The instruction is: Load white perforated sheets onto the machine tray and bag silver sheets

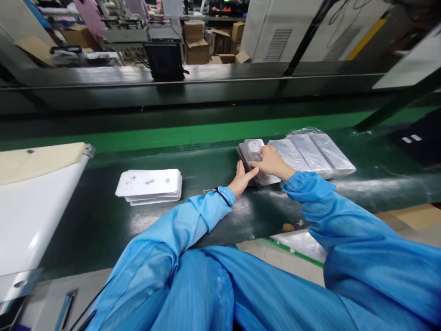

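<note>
Both hands are at a stack of flat, round-cornered pale plates (255,144) right of the middle of the dark green work surface. My left hand (240,181) lies against the stack's left side, fingers stretched and thumb apart, pointing right. Bent over the top is my right hand (274,162), its fingers closed and its thumb reaching close to the left thumb. Whatever it pinches is hidden. Beside it, to the right, lie silvery-grey packs (315,151) in clear plastic film. Farther left is another stack of white plates (149,183) with small dark marks on top.
A white panel with a cream pad (41,161) juts in from the left. Along the far side runs a green strip (189,134), with a raised dark ledge (220,71) behind it. A dark post (389,108) slants at the right. Cardboard boxes (196,48) stand in the background.
</note>
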`<state>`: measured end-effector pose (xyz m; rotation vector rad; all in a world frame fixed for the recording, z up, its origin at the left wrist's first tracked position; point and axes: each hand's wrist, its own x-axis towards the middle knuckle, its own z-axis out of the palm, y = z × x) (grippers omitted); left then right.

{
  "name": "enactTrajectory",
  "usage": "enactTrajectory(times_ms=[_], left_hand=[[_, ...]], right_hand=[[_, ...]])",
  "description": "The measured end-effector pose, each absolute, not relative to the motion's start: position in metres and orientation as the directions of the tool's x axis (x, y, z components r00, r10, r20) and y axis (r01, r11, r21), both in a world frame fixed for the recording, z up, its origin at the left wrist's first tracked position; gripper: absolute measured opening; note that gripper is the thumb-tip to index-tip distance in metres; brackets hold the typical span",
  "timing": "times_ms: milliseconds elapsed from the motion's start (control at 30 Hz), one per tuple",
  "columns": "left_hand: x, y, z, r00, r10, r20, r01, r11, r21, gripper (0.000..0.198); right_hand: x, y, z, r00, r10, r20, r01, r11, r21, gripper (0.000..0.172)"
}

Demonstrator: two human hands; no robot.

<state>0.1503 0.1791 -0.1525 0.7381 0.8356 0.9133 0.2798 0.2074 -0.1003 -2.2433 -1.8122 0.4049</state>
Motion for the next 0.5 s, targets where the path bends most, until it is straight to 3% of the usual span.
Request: enactTrajectory(times_ms=[100, 167, 267, 333, 400, 500], left_hand=[[0.122, 0.154, -0.154, 0.296, 0.932, -0.211, -0.222, 0.282, 0.934, 0.078], [0.096, 0.133, -0.155, 0.380, 0.917, -0.122, -0.129, 0.183, 0.975, 0.075], [0.044, 0.109, -0.154, 0.655, 0.754, -0.040, -0.019, 0.070, 0.997, 0.050], [0.002, 0.098, -0.151, 0.723, 0.689, -0.054, 0.058, 0.018, 0.998, 0.038], [-0.043, 0.089, -0.147, 0.684, 0.726, -0.074, 0.138, -0.029, 0.990, 0.033], [-0.106, 0.075, -0.147, 0.518, 0.854, -0.046, 0.240, -0.094, 0.966, 0.030]], right_hand=[[0.269, 0.202, -0.091, 0.146, 0.989, -0.020, 0.953, -0.146, -0.265, 0.047], [0.254, 0.196, -0.084, 0.076, 0.993, 0.089, 0.977, -0.056, -0.204, 0.047], [0.210, 0.184, -0.078, -0.232, 0.930, 0.286, 0.944, 0.286, -0.164, 0.041], [0.166, 0.174, -0.079, -0.440, 0.822, 0.362, 0.829, 0.526, -0.189, 0.032], [0.116, 0.166, -0.084, -0.589, 0.711, 0.383, 0.701, 0.686, -0.194, 0.029], [0.049, 0.162, -0.093, -0.739, 0.579, 0.345, 0.586, 0.805, -0.095, 0.028]])
